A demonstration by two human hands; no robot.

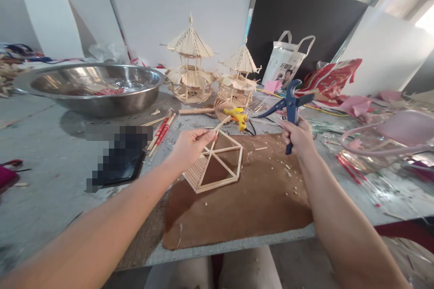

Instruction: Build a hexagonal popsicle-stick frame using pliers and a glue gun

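One slatted section of the flat hexagonal pale-wood frame [224, 163] is filled, at least three stand bare, so filling looks barely begun; it lies on the brown rectangular mat [257, 210], partly behind the left hand [194, 146], which pinches a thin pale wooden stick [224, 123]; the right hand [300, 136], well apart, wraps a dark-blue hand cutter [291, 104].

nothing clearly readable. white bag [278, 59] with handles at the back: dark lettering on its front, looks like chinese characters, too small and blurred to make out. red bag [330, 79] just beside it: pale markings, can't tell if text.
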